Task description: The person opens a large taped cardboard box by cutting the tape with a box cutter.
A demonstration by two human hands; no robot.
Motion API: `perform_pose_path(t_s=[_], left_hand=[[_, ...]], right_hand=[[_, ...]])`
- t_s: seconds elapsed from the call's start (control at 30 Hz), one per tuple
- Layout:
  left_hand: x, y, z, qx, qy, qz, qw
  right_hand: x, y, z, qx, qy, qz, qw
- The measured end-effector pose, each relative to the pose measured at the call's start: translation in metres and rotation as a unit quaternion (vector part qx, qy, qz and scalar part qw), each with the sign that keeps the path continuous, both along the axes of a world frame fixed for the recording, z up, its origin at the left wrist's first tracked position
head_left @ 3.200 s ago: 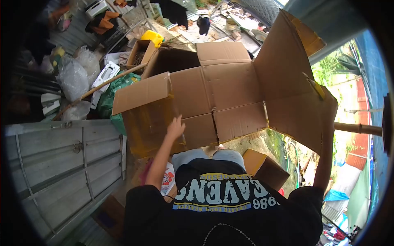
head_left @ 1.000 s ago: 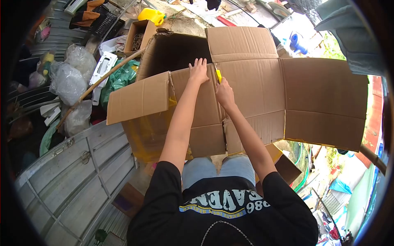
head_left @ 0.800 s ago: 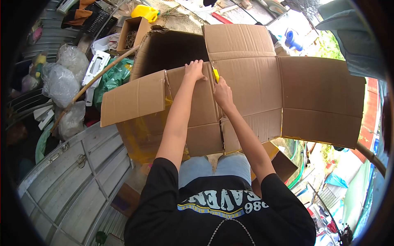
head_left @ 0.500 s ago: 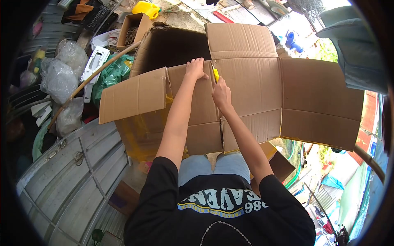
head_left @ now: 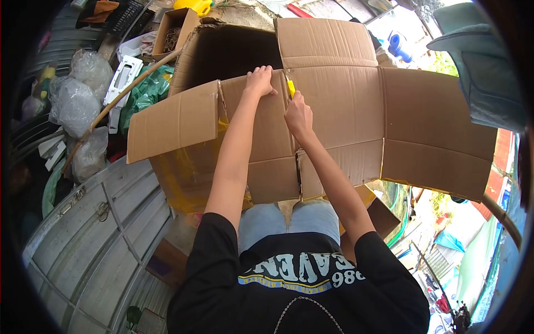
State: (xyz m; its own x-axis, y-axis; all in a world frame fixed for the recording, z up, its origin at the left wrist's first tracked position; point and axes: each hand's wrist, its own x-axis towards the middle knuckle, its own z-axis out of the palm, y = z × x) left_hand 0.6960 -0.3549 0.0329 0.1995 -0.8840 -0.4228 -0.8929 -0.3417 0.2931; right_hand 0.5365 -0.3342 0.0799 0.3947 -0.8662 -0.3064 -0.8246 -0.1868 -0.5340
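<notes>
A large brown cardboard box (head_left: 334, 92) stands in front of me, its panels spread to the right and its dark inside showing at the back left. My left hand (head_left: 260, 82) grips the top edge of the front panel, fingers over the edge and thumb on the near side. Just right of it, my right hand (head_left: 299, 116) is closed around a yellow box cutter (head_left: 291, 87). The cutter's tip meets the seam between two panels, near its upper end; the blade is too small to make out. Lower down, the same seam gapes as a dark slit.
A bamboo pole (head_left: 119, 100) leans at the left, beside clear plastic bags (head_left: 72, 103) and a green bag (head_left: 150, 92). Metal sheeting (head_left: 94, 222) lies at lower left. A smaller carton (head_left: 175, 33) and a yellow jug (head_left: 193, 5) sit behind. Blue-grey cloth (head_left: 473, 61) hangs at upper right.
The view has tilted slightly, so the box and both hands appear a little higher. The left hand keeps its hold on the panel edge and the cutter stays at the seam's upper end.
</notes>
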Motion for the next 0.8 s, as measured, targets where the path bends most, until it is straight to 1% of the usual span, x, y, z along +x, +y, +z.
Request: perform_pose_path(t_s=[0.07,0.2,0.27,0.3,0.37,0.4,0.47,0.5,0.6,0.63,0.77,0.8], left_hand=[[0.000,-0.001,0.003,-0.007,0.008,0.018,1.000],[-0.007,-0.003,0.000,-0.008,-0.017,0.031,0.999],[-0.009,-0.003,0.002,0.005,-0.029,0.038,0.999],[-0.011,-0.003,-0.001,0.005,-0.028,0.038,0.999],[-0.011,0.000,-0.010,-0.013,-0.060,0.030,0.998],[-0.011,0.001,-0.007,-0.013,-0.060,0.026,0.998],[-0.008,0.003,0.003,-0.009,-0.028,0.038,0.999],[-0.005,0.004,0.005,-0.010,-0.011,0.037,0.999],[-0.004,0.000,0.003,0.005,-0.001,0.035,0.999],[-0.004,0.002,0.003,0.006,-0.001,0.036,0.999],[-0.009,0.001,0.006,0.004,-0.006,0.040,0.999],[-0.009,0.003,0.004,-0.006,-0.020,0.042,0.999]], right_hand=[[0.005,-0.001,-0.001,-0.027,0.026,0.011,0.999],[0.018,-0.001,-0.001,-0.027,0.065,0.014,0.997],[0.025,-0.004,-0.003,-0.074,0.094,0.013,0.993],[0.029,-0.012,-0.005,-0.074,0.095,0.013,0.993],[0.044,-0.029,-0.007,-0.012,0.059,0.023,0.998],[0.044,-0.034,-0.003,-0.011,0.058,0.020,0.998],[0.038,-0.048,0.009,0.006,0.051,0.089,0.995],[0.030,-0.044,0.008,0.027,0.031,0.044,0.998],[0.011,-0.023,0.015,0.028,0.052,0.025,0.998],[0.010,-0.017,0.016,0.015,0.060,0.030,0.998],[0.013,-0.018,0.004,0.020,0.067,0.022,0.997],[0.019,-0.025,0.001,0.008,0.062,0.050,0.997]])
